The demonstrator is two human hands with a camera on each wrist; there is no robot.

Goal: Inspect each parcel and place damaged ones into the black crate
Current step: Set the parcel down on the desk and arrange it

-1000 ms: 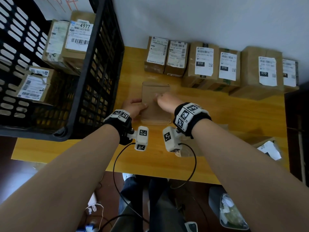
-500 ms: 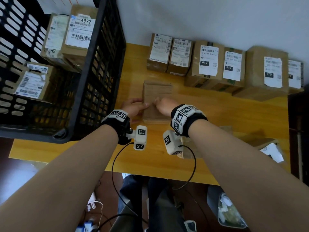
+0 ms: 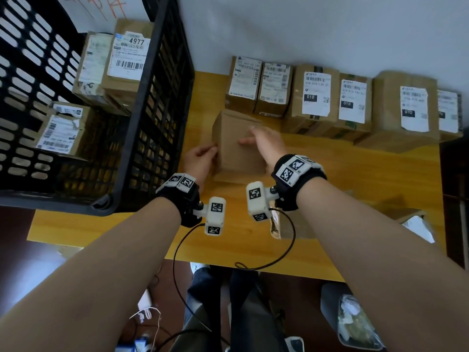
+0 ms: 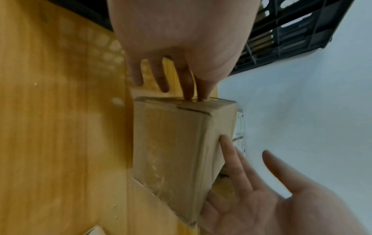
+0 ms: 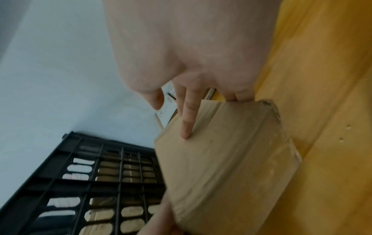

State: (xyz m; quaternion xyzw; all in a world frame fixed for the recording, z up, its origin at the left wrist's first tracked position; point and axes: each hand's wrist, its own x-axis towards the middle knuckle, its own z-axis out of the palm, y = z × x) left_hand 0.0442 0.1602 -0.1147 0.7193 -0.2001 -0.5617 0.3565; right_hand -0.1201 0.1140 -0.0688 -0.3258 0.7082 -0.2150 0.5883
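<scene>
A plain brown parcel [image 3: 238,148] [image 4: 175,151] [image 5: 221,159] stands tipped up on the wooden table [image 3: 330,179], with no label showing. My left hand [image 3: 200,157] [image 4: 189,89] holds its left end with thumb and fingertips. My right hand [image 3: 264,143] [image 5: 187,120] lies against the parcel's upper right side, fingers straight and spread; one fingertip [image 4: 224,138] touches the cardboard. The black crate [image 3: 152,123] [image 5: 100,182] stands just left of the parcel and holds several labelled parcels [image 3: 127,57].
A row of labelled parcels [image 3: 317,97] lines the wall behind the held one. More cardboard [image 3: 286,224] lies under my right forearm, and a torn package [image 3: 416,224] sits near the table's right front. The crate wall is close to my left hand.
The parcel has tipped up from lying flat. My right hand has slid from its top face toward its right side with the fingers opening out. My left hand stays at the left end.
</scene>
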